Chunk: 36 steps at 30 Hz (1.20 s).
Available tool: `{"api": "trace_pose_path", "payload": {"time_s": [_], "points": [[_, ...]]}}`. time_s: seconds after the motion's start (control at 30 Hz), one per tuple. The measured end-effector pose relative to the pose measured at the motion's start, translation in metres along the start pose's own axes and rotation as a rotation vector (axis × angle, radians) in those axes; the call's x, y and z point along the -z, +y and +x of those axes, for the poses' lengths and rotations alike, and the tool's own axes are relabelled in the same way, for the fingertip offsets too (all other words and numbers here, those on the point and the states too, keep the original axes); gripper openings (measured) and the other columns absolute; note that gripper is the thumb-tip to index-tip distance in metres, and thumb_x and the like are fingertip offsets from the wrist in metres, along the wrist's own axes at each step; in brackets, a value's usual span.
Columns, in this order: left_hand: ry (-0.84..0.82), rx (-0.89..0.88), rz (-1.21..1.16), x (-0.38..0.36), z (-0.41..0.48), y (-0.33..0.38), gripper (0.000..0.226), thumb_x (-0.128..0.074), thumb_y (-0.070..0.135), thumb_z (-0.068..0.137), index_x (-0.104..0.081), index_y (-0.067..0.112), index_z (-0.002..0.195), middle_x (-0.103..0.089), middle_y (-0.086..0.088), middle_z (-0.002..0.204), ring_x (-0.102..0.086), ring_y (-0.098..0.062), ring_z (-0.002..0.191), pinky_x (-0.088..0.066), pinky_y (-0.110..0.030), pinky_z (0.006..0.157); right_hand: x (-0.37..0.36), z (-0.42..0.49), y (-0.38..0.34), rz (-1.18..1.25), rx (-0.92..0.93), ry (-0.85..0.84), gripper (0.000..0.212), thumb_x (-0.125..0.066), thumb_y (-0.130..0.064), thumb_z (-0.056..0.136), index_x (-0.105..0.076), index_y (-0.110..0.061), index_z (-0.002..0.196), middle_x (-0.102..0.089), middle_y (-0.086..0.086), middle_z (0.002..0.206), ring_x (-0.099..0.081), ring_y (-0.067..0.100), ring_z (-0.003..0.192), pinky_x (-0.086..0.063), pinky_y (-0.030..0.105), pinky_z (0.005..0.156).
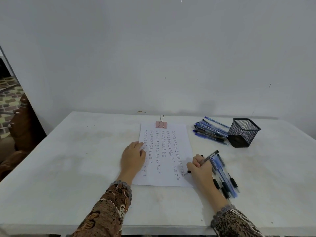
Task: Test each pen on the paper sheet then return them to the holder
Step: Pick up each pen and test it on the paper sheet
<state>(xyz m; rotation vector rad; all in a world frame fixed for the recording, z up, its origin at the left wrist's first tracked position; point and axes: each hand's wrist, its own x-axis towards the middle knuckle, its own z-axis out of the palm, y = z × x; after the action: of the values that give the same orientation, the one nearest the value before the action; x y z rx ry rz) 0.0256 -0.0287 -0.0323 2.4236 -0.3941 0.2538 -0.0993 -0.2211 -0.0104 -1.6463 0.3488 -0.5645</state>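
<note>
A white paper sheet (166, 161) lies in the middle of the table, filled with rows of small written words. My left hand (133, 158) rests flat on its left edge. My right hand (199, 168) grips a dark pen (207, 158), tip touching the paper near the lower right corner. A pile of blue pens (224, 175) lies just right of that hand. Another pile of pens (211, 131) lies at the back right, beside a black mesh holder (243, 132) that looks empty.
A pink binder clip (161, 123) holds the top edge of the paper. The white table (77, 159) stands against a plain wall. Brown furniture (18, 127) sits off the table's left side.
</note>
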Motion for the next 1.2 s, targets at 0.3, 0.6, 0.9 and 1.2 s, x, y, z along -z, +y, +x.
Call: {"api": "trace_pose_path", "payload": {"time_s": [0.3, 0.6, 0.9, 1.2], "points": [[0.011, -0.006, 0.003, -0.001, 0.001, -0.002, 0.037, -0.043, 0.016, 0.091, -0.053, 0.012, 0.127, -0.050, -0.002, 0.133, -0.045, -0.020, 0.122, -0.034, -0.031, 0.104, -0.001, -0.004, -0.006, 0.142, -0.082, -0.019, 0.050, -0.037, 0.025, 0.069, -0.020, -0.020, 0.056, -0.016, -0.009, 0.050, -0.011, 0.005, 0.047, -0.013, 0.014, 0.045], [0.008, -0.014, 0.001, 0.000, 0.000, -0.002, 0.037, -0.042, 0.018, 0.092, -0.052, 0.013, 0.127, -0.050, -0.001, 0.133, -0.045, -0.019, 0.122, -0.035, -0.031, 0.104, -0.001, 0.000, 0.001, 0.119, -0.049, 0.005, 0.050, -0.040, 0.024, 0.067, -0.020, -0.020, 0.055, -0.017, -0.008, 0.051, -0.013, 0.005, 0.047, -0.015, 0.015, 0.046], [0.011, -0.005, -0.005, 0.000, -0.001, -0.001, 0.037, -0.041, 0.019, 0.092, -0.052, 0.014, 0.128, -0.049, 0.001, 0.132, -0.044, -0.017, 0.122, -0.035, -0.029, 0.102, 0.009, 0.020, -0.013, 0.502, -0.281, 0.116, 0.054, -0.056, -0.017, 0.088, -0.038, -0.021, 0.037, -0.033, -0.005, 0.041, -0.031, 0.011, 0.042, -0.025, 0.020, 0.045], [0.027, -0.006, -0.005, 0.000, -0.002, 0.001, 0.037, -0.042, 0.017, 0.093, -0.052, 0.013, 0.128, -0.049, 0.002, 0.133, -0.045, -0.015, 0.121, -0.033, -0.024, 0.101, -0.023, 0.046, -0.030, 1.181, -0.408, -0.020, 0.022, -0.071, -0.031, 0.075, -0.054, -0.017, 0.080, -0.044, -0.003, 0.048, -0.040, 0.012, 0.037, -0.039, 0.017, 0.041]]}}
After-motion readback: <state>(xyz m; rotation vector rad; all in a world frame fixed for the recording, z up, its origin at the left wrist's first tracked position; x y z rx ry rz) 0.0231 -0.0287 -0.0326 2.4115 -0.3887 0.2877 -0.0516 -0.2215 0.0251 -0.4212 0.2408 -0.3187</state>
